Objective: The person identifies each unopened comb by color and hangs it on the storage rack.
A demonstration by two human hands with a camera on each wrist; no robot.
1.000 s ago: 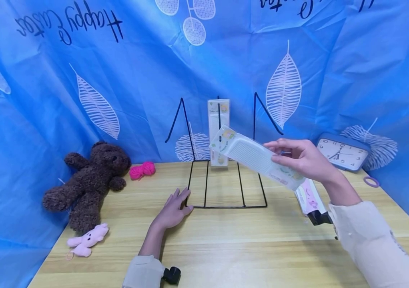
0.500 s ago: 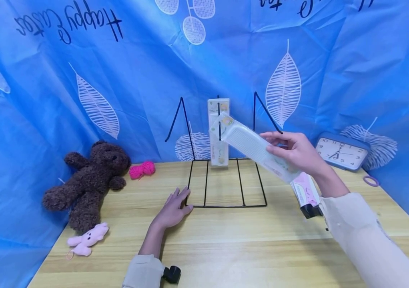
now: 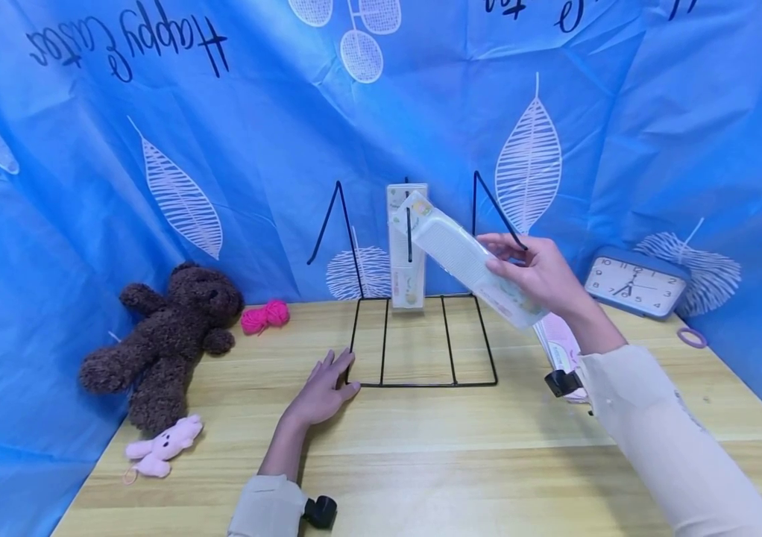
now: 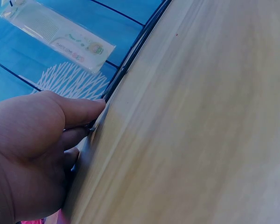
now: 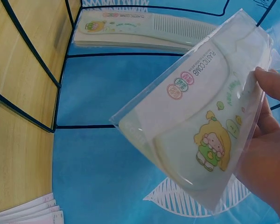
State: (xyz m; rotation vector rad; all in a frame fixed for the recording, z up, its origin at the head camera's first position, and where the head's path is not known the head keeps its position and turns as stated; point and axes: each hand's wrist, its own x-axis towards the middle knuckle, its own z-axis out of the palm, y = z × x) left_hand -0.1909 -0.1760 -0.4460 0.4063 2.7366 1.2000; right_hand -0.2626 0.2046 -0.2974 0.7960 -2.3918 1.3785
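My right hand (image 3: pixel 542 272) pinches a packaged plastic comb (image 3: pixel 471 261) by its lower right edge. The clear pack is tilted, upper end to the left; a girl cartoon and "PLASTIC COMB" show on the pack (image 5: pixel 196 112) in the right wrist view. A black prong of the wire rack (image 3: pixel 421 385) appears to pass through the slot at the pack's upper end. Behind it, another packaged comb (image 3: pixel 408 287) hangs upright on the same prong. My left hand (image 3: pixel 317 395) rests on the rack's front left corner, fingers extended; its thumb (image 4: pixel 86 111) touches the wire.
Pink packs (image 3: pixel 561 343) lie on the table (image 3: pixel 408 462) under my right forearm. A clock (image 3: pixel 636 285) and a purple ring (image 3: pixel 692 338) are at right. A brown teddy bear (image 3: pixel 166 350), pink yarn (image 3: pixel 265 317) and small pink plush (image 3: pixel 165 447) are at left.
My right hand has moved up and left with the packaged comb. The pack's upper end has risen and now has the prong across it. The left hand stays at the rack's corner.
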